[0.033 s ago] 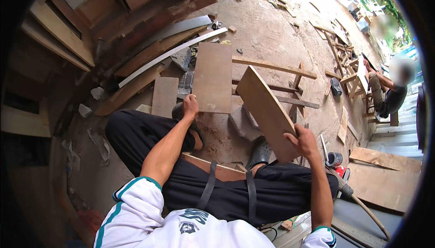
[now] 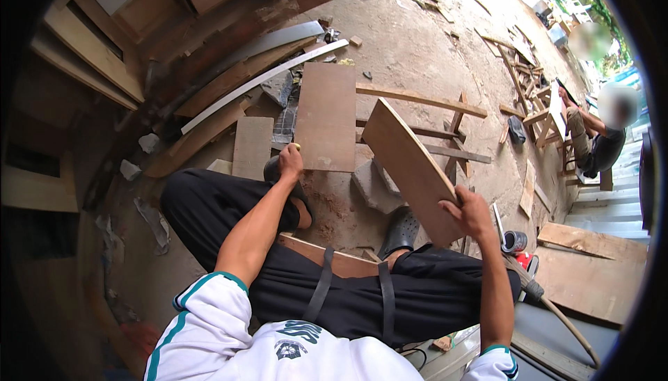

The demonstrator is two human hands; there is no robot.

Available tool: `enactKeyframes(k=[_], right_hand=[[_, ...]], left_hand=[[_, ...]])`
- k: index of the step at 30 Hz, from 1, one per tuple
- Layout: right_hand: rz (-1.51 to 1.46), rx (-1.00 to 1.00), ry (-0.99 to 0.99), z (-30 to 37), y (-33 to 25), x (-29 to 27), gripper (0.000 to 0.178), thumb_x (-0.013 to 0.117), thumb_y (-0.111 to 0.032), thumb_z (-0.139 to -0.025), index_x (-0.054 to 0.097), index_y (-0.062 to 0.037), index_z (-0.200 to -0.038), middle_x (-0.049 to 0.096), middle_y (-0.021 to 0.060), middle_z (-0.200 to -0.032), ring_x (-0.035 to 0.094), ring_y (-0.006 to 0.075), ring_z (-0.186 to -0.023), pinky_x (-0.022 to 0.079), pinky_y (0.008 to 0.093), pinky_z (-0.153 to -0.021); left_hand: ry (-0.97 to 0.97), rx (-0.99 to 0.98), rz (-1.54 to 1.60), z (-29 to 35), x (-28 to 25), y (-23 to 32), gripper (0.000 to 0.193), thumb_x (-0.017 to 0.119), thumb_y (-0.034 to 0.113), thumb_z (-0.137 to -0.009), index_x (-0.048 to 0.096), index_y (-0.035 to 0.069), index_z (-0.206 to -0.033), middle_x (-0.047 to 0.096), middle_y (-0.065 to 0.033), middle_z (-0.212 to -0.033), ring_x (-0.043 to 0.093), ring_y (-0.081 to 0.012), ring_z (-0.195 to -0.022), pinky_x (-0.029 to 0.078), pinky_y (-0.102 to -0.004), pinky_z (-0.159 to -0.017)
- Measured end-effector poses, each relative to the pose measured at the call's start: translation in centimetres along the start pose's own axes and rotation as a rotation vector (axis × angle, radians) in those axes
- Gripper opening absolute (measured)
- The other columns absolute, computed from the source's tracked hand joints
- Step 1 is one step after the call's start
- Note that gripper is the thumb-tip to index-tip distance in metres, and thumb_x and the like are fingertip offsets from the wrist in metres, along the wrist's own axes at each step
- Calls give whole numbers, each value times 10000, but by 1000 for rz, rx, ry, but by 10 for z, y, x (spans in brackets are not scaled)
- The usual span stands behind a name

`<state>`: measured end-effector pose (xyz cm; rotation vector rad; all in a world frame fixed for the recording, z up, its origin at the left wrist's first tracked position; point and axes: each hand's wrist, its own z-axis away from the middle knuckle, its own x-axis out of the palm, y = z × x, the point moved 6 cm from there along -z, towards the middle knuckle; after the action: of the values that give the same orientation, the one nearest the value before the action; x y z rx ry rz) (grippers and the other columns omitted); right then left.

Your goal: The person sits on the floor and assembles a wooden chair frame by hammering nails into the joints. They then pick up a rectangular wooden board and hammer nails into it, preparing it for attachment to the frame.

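My right hand [image 2: 473,215] grips a flat wooden board [image 2: 412,165] by its near right edge, thumb on the face; the board is tilted and held above the ground. My left hand [image 2: 290,163] is closed beside the lower left corner of a second rectangular board [image 2: 325,118], in front of my left leg. A small yellowish bit shows at its fingertips, too small to name. Across my thighs, under two dark straps [image 2: 321,287], sits a wooden piece [image 2: 348,264].
A slatted wooden frame [image 2: 424,107] lies beyond the boards. Planks [image 2: 264,85] are piled to the left, and a grey stone block [image 2: 374,187] lies near my feet. At right are a can [image 2: 515,242], a broom [image 2: 534,290] and a seated person [image 2: 598,137].
The raised board and my right hand have shifted very slightly. My left hand stays beside the second board.
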<state>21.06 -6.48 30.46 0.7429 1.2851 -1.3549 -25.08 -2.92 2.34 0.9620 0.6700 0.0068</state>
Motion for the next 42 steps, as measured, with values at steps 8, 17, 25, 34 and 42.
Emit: enactKeyframes(k=[8, 17, 25, 34, 42], right_hand=[[15, 16, -366, 10, -5, -36, 469, 839, -452, -711, 689, -53, -905, 649, 194, -767, 635, 367, -720, 490, 442, -669], [10, -106, -422, -32, 3, 102, 559, 739, -615, -759, 675, -75, -890, 675, 183, -767, 673, 394, -826, 526, 482, -727], [-597, 178, -330, -46, 21, 249, 579, 771, -585, -757, 743, -40, -953, 697, 197, -804, 695, 317, -803, 518, 415, -720], [-359, -123, -74, -38, 16, 259, 538, 654, -611, -850, 681, -77, -906, 650, 192, -723, 656, 378, -724, 485, 475, -622], [-350, 204, -135, -27, 35, 272, 463, 547, -542, -924, 683, -116, -1043, 703, 204, -993, 663, 396, -994, 519, 504, -822]], left_hand=[[-140, -388, 837, 70, 28, 17, 597, 744, 468, -838, 600, 24, -1211, 679, -106, -1032, 680, -234, -883, 599, -407, -672], [633, 9, 558, 44, -47, 111, 459, 793, 327, -815, 693, -67, -1030, 707, -141, -983, 659, -217, -858, 523, -383, -773], [560, 782, 462, 110, -96, 275, 449, 754, 393, -884, 669, -41, -961, 711, -102, -895, 654, -184, -772, 512, -327, -713], [126, 875, -20, 171, -63, 378, 378, 694, 418, -925, 711, 41, -934, 647, -21, -740, 565, -80, -677, 473, -277, -625], [-266, 1053, -651, 192, 25, 419, 477, 587, 474, -957, 673, 12, -879, 693, -187, -809, 686, -336, -794, 508, -459, -727]])
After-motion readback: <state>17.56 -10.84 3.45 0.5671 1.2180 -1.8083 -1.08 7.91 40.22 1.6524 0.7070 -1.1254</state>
